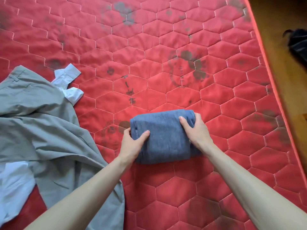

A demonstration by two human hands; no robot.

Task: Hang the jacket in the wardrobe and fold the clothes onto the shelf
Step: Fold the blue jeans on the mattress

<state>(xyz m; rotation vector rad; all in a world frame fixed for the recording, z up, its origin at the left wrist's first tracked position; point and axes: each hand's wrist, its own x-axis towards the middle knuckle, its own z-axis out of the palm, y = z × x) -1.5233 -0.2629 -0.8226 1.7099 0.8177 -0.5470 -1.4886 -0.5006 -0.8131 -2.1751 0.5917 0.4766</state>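
Currently 2 bare hands are working on a folded blue garment, lying on the red quilted mattress a little right of centre, near the person. Left hand is gripping the garment's left end: thumb lying across the top, fingers curling round the edge. Right hand is gripping the right end the same way, thumb on top, fingers wrapping round the rolled side. Bundle is sitting compact, thick, slightly tilted, its far edge rounded.

Well apart to the left, a grey garment is lying crumpled and spread over the mattress, reaching toward the near edge. A white shirt is showing from under it, collar end poking out at the far side, more white fabric at the near left.

Mattress cover is showing dark blotchy stains. Beyond its right edge, wooden floor is running along; a dark object is lying there, too blurred to identify.
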